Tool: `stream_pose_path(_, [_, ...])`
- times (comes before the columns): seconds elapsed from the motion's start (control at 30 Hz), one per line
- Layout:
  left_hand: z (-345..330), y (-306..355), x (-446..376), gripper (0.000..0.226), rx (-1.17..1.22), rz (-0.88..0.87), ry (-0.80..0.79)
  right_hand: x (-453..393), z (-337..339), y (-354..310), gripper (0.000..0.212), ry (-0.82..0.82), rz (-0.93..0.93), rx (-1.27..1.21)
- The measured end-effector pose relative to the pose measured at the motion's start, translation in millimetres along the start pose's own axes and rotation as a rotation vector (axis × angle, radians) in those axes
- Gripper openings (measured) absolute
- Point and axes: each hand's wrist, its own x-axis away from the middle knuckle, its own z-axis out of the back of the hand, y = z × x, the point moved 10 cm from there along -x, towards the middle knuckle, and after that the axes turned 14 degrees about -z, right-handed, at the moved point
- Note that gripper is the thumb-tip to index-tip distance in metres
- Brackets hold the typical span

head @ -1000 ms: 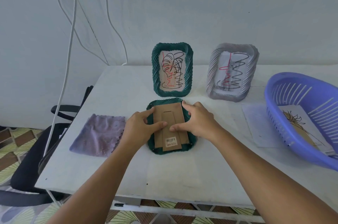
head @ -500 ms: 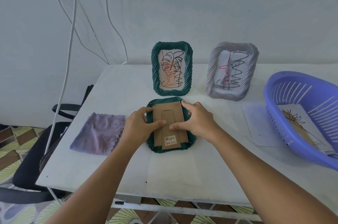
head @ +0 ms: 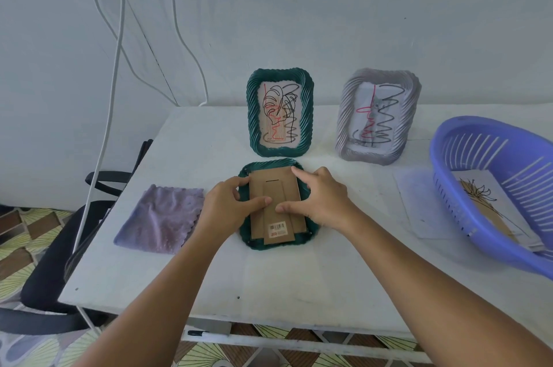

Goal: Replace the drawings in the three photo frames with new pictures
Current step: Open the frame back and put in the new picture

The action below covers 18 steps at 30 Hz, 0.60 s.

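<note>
I see my left hand [head: 227, 205] and right hand [head: 320, 199] gripping the backing [head: 276, 205] of the face-down frame [head: 278, 242], thumbs pressing its middle; two upright frames stand beyond them.

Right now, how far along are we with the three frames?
Nothing looks finished. In hand: the face-down green frame, both the left hand and right hand on its cardboard backing. Left: the standing green frame and grey frame show scribbled drawings.

A plain home room, it seems. A white desk [head: 209, 292] stands against a bare wall, charger cables [head: 115, 67] hanging. Patterned floor tiles [head: 27, 229] and an office chair [head: 51, 277] sit alongside.
</note>
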Motion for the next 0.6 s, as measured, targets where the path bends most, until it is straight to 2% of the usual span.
stream_pose_path(0.07, [0.9, 0.4, 0.0, 0.078, 0.009, 0.002, 0.007, 6.2, 5.6, -5.6, 0.098, 0.107, 0.067, 0.031])
stream_pose_path(0.13, [1.3, 1.5, 0.5, 0.074, 0.022, -0.002, 0.012, 17.8, 10.1, -20.0, 0.083, 0.206, 0.213, 0.070])
stream_pose_path(0.23, [1.8, 3.4, 2.0, 0.070, 0.024, -0.004, 0.002, 28.6, -1.1, -36.3, 0.063, 0.156, 0.375, 0.124])
stream_pose_path(0.33, [6.1, 5.4, 5.4, 0.069, 0.017, -0.022, 0.005, 28.0, -8.9, -36.2, 0.057, 0.102, 0.394, 0.141])
stream_pose_path(0.4, [11.6, 6.5, 12.4, 0.060, 0.052, -0.050, -0.005, 26.5, -9.3, -33.1, 0.058, 0.100, 0.382, 0.141])
stream_pose_path(0.53, [11.9, 8.6, 37.7, 0.027, 0.038, -0.190, -0.201, 23.8, -7.8, -29.7, 0.057, 0.106, 0.370, 0.104])
stream_pose_path(0.6, [10.0, 4.5, 48.4, 0.020, 0.022, -0.219, -0.286, 22.7, -8.3, -28.5, 0.057, 0.103, 0.366, 0.083])
